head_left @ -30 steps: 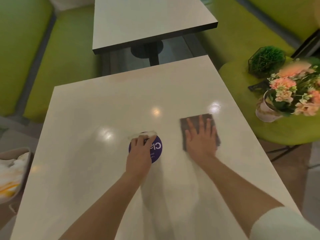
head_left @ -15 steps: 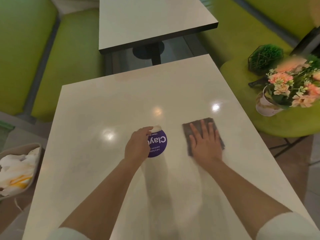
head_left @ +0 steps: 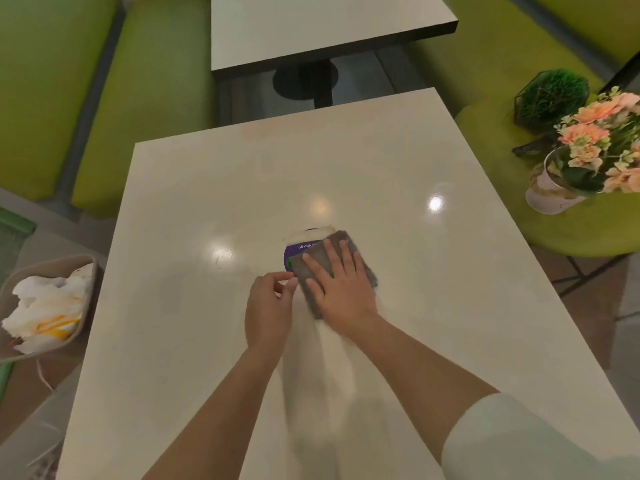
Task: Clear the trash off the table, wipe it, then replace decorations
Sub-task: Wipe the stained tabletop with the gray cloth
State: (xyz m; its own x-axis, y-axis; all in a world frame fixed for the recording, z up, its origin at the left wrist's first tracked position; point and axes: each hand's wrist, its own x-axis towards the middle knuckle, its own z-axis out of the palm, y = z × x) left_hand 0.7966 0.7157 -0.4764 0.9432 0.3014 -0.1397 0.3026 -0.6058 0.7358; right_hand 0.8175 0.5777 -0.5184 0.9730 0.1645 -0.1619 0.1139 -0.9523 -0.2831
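A grey-brown cloth (head_left: 311,263) lies on the cream table (head_left: 207,341), over most of a round purple sticker (head_left: 297,248) taped to the top. My right hand (head_left: 337,285) presses flat on the cloth with fingers straight. Just left of it, my left hand (head_left: 272,308) has its fingertips pinched together at the cloth's near left corner; whether it holds the corner or the sticker's edge is unclear. The decorations stand on a green stool at the right: a pot of pink flowers (head_left: 588,157) and a green ball in a wire cage (head_left: 550,98).
A bin (head_left: 52,265) full of crumpled white paper sits on the floor at the table's left. A second table (head_left: 322,26) stands behind. Green benches (head_left: 138,98) run along both sides, and the stool (head_left: 571,233) is close to the table's right edge.
My right hand slid the cloth left onto the purple sticker, which lay uncovered before. My left hand drew back toward me from the sticker's top to the cloth's near corner.
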